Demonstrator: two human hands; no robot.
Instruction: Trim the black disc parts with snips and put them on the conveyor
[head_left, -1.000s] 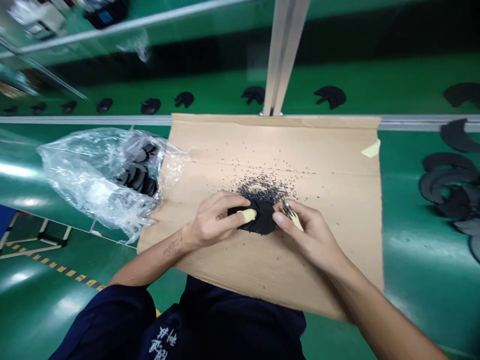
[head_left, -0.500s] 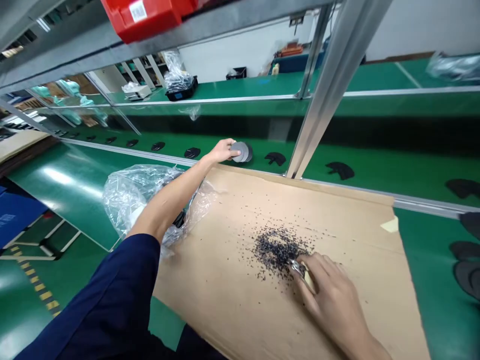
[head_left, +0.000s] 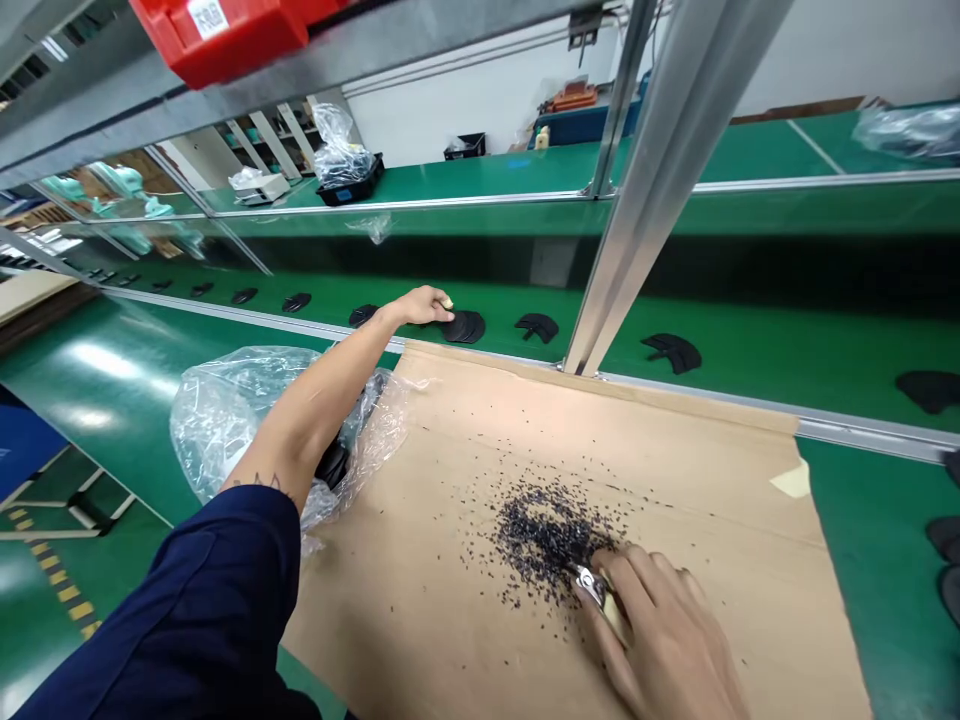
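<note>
My left hand is stretched out over the green conveyor belt, its thumb and forefinger slightly apart and nothing visible between them. Right beside its fingertips, a few thin black discs lie overlapping on the belt. My right hand is closed round small nippers with silver jaws; the fingers hide most of the pale handle. The jaws point at a scattered heap of tiny black bits on a brown cardboard sheet.
An open clear plastic bag with black pieces inside lies left of the cardboard. Fanned black disc stacks are spaced along the belt. A metal post rises at the cardboard's far edge, and a red bin sits on the overhead shelf.
The discs that my left hand held tilted now lie flat on the belt, let go. That hand has drawn slightly left of them. My right hand still holds the nippers near the bits.
</note>
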